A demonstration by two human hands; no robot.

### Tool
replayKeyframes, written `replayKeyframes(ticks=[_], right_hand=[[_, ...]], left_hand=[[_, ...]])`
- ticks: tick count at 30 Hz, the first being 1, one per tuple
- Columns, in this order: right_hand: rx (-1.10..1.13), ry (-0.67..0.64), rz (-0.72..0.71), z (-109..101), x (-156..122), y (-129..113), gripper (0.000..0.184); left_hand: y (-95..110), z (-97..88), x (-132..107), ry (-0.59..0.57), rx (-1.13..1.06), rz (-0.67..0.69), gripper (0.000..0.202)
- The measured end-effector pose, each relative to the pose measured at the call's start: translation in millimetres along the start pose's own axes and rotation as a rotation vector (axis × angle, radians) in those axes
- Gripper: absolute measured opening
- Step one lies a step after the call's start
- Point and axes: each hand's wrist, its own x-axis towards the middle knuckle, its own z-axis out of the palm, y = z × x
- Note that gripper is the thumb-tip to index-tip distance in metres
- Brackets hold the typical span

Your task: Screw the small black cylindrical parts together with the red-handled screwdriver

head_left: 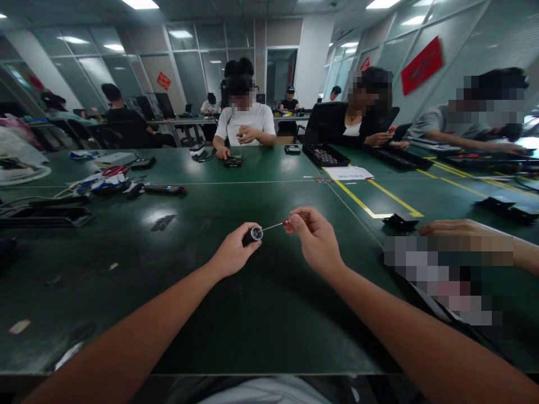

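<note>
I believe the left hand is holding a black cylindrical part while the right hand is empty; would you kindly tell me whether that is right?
Not quite: the right hand is not empty. The head view shows it holding a thin-shafted tool. The left hand does hold the black cylindrical part.

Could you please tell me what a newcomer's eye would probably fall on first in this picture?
Probably the centre, where the left hand holds a silver-rimmed black cylinder and the right hand points a thin screwdriver at its open end. Next, perhaps, the large red wall hanging at upper right, and the yellow lines on the green table, right of centre.
</note>
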Motion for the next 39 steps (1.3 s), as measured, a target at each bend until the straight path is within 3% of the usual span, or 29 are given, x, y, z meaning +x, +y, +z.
replayKeyframes(ticks=[7, 14, 20, 39], right_hand=[[-0.227, -0.047, 0.005, -3, -1, 2, 0.020], [-0.273, -0.185, -0.067, -4, -7, -5, 0.020], [-0.381, -0.118, -0.104, -2, -8, -12, 0.036], [-0.524, -0.181, -0.094, -1, -6, -14, 0.028]], left_hand=[[6, -4.4, -1, 0.028, 0.029, 0.033, 0.035], [-1, -4.1, -1, 0.019, 0.093, 0.084, 0.037], [-3, -3.3, -1, 0.011, 0.131, 0.072, 0.038], [-3, -3.8, 0, 0.000, 0.175, 0.077, 0.037]])
